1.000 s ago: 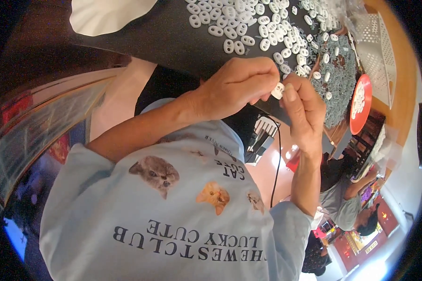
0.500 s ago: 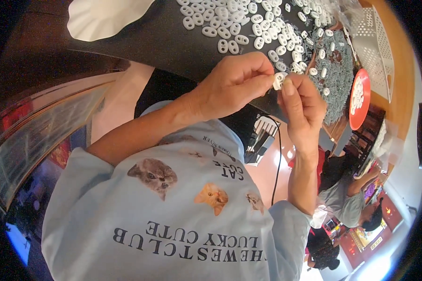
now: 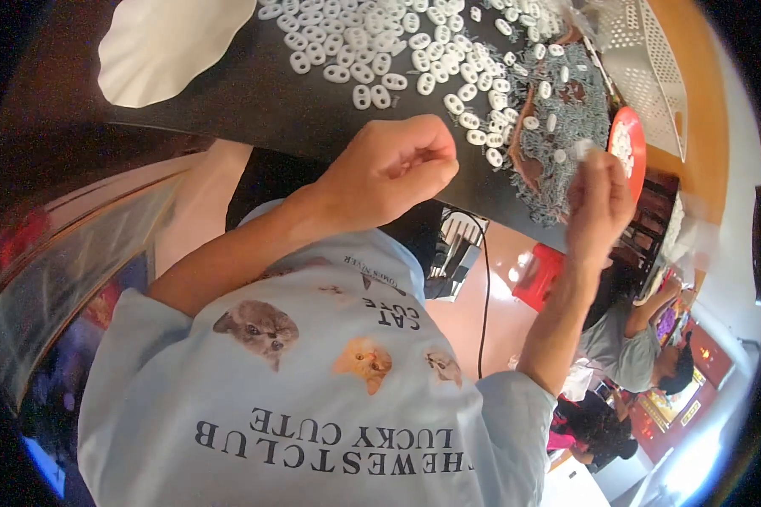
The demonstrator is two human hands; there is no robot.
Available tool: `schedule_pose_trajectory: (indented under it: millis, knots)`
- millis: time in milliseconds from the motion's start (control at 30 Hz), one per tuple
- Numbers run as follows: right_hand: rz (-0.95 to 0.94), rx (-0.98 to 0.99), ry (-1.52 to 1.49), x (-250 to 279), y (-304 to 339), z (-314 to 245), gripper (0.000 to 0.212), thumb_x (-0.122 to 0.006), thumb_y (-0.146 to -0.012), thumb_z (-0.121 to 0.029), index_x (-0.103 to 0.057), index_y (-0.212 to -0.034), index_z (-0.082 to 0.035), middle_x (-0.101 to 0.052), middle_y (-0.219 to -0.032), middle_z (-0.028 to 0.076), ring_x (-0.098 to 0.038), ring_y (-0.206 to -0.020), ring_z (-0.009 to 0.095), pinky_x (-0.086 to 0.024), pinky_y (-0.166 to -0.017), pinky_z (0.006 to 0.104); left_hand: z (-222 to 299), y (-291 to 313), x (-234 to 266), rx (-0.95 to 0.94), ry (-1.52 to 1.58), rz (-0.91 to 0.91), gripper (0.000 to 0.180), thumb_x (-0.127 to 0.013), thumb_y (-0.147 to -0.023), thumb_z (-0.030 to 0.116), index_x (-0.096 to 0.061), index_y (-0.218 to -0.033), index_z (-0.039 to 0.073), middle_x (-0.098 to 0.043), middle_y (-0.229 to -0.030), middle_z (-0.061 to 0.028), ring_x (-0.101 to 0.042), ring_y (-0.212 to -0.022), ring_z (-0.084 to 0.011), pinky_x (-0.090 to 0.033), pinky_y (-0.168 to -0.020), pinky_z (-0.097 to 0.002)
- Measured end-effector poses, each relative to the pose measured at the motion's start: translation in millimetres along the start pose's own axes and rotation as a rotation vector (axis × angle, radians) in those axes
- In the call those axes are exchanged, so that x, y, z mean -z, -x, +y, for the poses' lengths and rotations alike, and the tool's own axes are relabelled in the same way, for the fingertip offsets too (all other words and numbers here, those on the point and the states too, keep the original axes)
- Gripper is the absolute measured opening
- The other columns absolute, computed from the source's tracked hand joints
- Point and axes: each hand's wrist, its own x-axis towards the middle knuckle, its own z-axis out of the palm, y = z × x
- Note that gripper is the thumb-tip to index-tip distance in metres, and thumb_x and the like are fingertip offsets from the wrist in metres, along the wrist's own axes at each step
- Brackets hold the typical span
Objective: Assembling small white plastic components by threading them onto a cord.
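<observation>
Drawn away from the left hand [image 3: 389,171], whose grip is pressed together at the worktop [image 3: 262,114] edge near white two-holed pieces [image 3: 420,59], the right hand [image 3: 599,196] has been moved rightward; in its grip a blurred white piece [image 3: 583,149] is pinched near the red dish [image 3: 637,154].

Indoor room of workshop character. Heaped white two-holed pieces [image 3: 336,74] at twelve o'clock and small grey parts [image 3: 543,188] at two occupy a dark table [image 3: 262,110]; other people [image 3: 624,348] appear at four.
</observation>
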Motion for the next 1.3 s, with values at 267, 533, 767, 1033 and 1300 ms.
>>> schedule_pose_trajectory:
  millis: [267, 533, 767, 1033, 1300]
  knots:
    - [0.194, -0.021, 0.372, 108, -77, 70, 0.036, -0.057, -0.094, -0.034, -0.059, -0.072, -0.004, -0.043, -0.058, -0.006, -0.035, -0.050, 0.002, -0.025, -0.045, 0.0201, 8, -2, 1, 0.007, -0.099, 0.004, 0.011, -0.059, -0.087, 0.007, -0.054, -0.080, 0.001, -0.051, -0.065, 0.0034, -0.043, -0.059, -0.0017, -0.036, -0.050, -0.0208]
    - [-0.196, 0.258, 0.503, 27, -72, 11, 0.021, -0.056, -0.094, -0.019, -0.061, -0.094, 0.001, -0.050, -0.071, -0.002, -0.043, -0.066, 0.005, -0.036, -0.058, 0.0235, -3, -2, 2, -0.002, -0.091, -0.015, 0.010, -0.057, -0.089, 0.008, -0.053, -0.082, 0.002, -0.049, -0.066, 0.0036, -0.041, -0.060, -0.0019, -0.034, -0.050, -0.0222]
    - [-0.543, 0.798, 0.604, -86, -83, -35, 0.020, -0.056, -0.089, -0.006, -0.061, -0.109, -0.007, -0.053, -0.084, 0.008, -0.057, -0.077, 0.022, -0.045, -0.067, 0.0305, -1, 0, 1, 0.017, -0.115, -0.032, 0.009, -0.056, -0.090, 0.007, -0.053, -0.084, 0.002, -0.047, -0.069, 0.0049, -0.039, -0.062, -0.0016, -0.032, -0.051, -0.0215]
    - [-0.588, 0.864, 0.731, -112, -101, -36, 0.025, -0.060, -0.086, -0.010, -0.060, -0.111, -0.010, -0.056, -0.094, 0.011, -0.061, -0.080, 0.030, -0.048, -0.069, 0.0373, 0, -3, 4, -0.121, -0.207, -0.025, 0.010, -0.059, -0.087, 0.007, -0.053, -0.081, 0.001, -0.049, -0.064, 0.0011, -0.042, -0.058, -0.0039, -0.035, -0.050, -0.0246]
    - [-0.632, 0.810, 0.734, -104, -92, -44, 0.024, -0.061, -0.083, -0.003, -0.060, -0.106, -0.007, -0.057, -0.093, 0.012, -0.061, -0.079, 0.032, -0.048, -0.068, 0.0376, 5, -1, 8, -0.123, -0.219, -0.039, 0.011, -0.059, -0.087, 0.008, -0.053, -0.081, 0.001, -0.050, -0.061, -0.0029, -0.046, -0.054, -0.0081, -0.037, -0.048, -0.0281]
